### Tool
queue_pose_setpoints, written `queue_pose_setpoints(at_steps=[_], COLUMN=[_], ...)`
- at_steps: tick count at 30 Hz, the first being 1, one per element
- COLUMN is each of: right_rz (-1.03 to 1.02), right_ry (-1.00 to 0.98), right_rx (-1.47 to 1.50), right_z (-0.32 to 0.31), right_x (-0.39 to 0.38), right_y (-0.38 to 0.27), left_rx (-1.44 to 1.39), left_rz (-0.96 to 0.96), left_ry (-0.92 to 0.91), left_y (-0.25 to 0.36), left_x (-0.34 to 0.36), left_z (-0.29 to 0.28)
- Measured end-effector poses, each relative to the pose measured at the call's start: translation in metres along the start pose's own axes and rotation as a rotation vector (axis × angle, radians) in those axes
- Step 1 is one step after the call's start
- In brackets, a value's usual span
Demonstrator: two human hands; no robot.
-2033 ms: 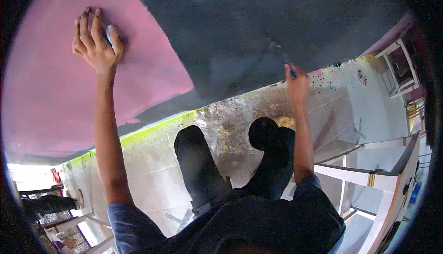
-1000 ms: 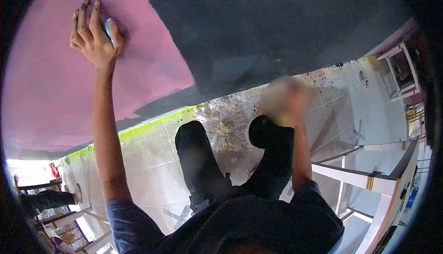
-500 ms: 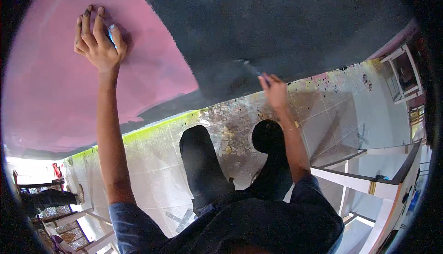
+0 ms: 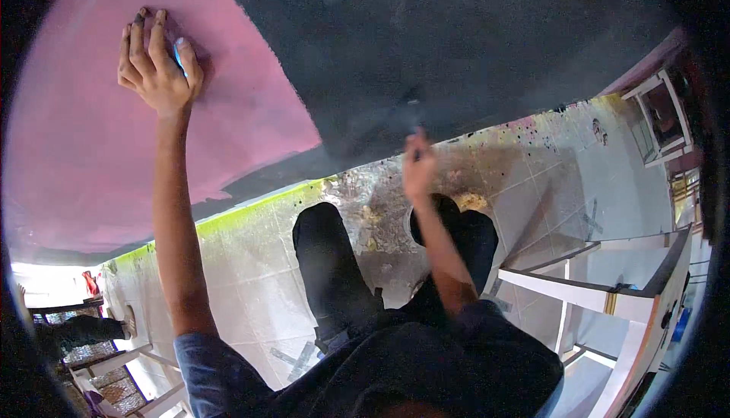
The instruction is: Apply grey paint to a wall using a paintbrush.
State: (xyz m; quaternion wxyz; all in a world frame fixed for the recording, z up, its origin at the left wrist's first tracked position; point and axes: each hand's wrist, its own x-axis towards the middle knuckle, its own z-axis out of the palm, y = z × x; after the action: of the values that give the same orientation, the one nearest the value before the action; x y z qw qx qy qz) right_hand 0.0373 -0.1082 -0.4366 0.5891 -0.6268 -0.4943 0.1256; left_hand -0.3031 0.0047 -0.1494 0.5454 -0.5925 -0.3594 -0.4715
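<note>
High on the pink painted area (image 4: 91, 137) of the wall rests my left hand (image 4: 158, 68), its fingers bent and fingertips dark with paint. A small light-blue thing (image 4: 179, 57) shows between its thumb and fingers; most of it is hidden, and its kind is unclear. My right hand (image 4: 420, 167) is closed around the handle of a paintbrush (image 4: 414, 110), smeared by motion. The brush's head lies over the lower part of the dark grey painted area (image 4: 487, 30); whether the bristles touch it is hard to tell.
Below the wall, a paint-spattered plastic sheet (image 4: 251, 266) covers the floor, with a yellow-green strip (image 4: 251, 216) along the wall's foot. White wooden frames stand at the right (image 4: 578, 289) and lower left (image 4: 114, 357). Another person's leg (image 4: 84, 330) shows at far left.
My right hand has swung left and slightly down with the paintbrush, which now points more straight up. My left hand stays in place on the pink wall.
</note>
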Motion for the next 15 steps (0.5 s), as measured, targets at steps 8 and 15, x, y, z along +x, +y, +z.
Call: queue_pose_setpoints(at_steps=[8, 15], right_rz=[-0.037, -0.196], right_ry=[-0.262, -0.117], right_rx=[0.079, -0.064], right_z=[0.014, -0.022], right_x=[-0.049, 0.024], right_y=[-0.092, -0.035], left_rx=[-0.009, -0.006], left_rz=[0.011, -0.001], left_ry=[0.021, 0.024], left_y=[-0.004, 0.002], left_x=[-0.003, 0.002], left_z=[-0.001, -0.001])
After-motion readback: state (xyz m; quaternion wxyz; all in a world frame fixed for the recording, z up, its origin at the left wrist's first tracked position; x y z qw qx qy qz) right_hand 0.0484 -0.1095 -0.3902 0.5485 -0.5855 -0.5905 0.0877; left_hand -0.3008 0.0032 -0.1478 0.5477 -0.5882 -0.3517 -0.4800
